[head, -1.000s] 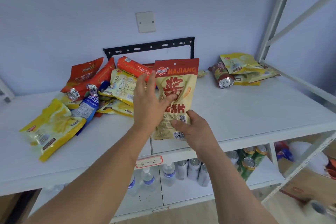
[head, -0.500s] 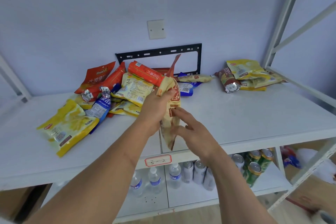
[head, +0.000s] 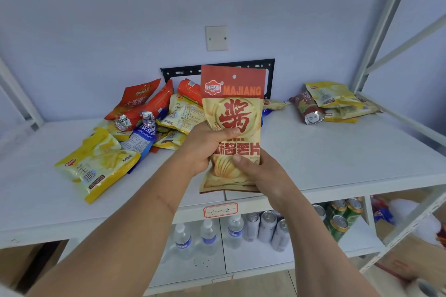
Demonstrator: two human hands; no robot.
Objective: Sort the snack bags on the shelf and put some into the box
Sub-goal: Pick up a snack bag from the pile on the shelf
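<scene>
Above the shelf [head: 337, 157], front and centre, the bag [head: 233, 128] stands upright with its printed face to the camera, held off the surface by both hands. The left hand [head: 205, 149] wraps its middle from the left, thumb across the front; the right hand [head: 255, 171] grips the lower right corner, thumb on the front. Both forearms reach forward and up from below. To do this step well, I judge it best to read the label, then carry the bag with a light grip so the crisps are not crushed. The pile [head: 144, 125] lies at left, the small stack [head: 333, 103] at right.
</scene>
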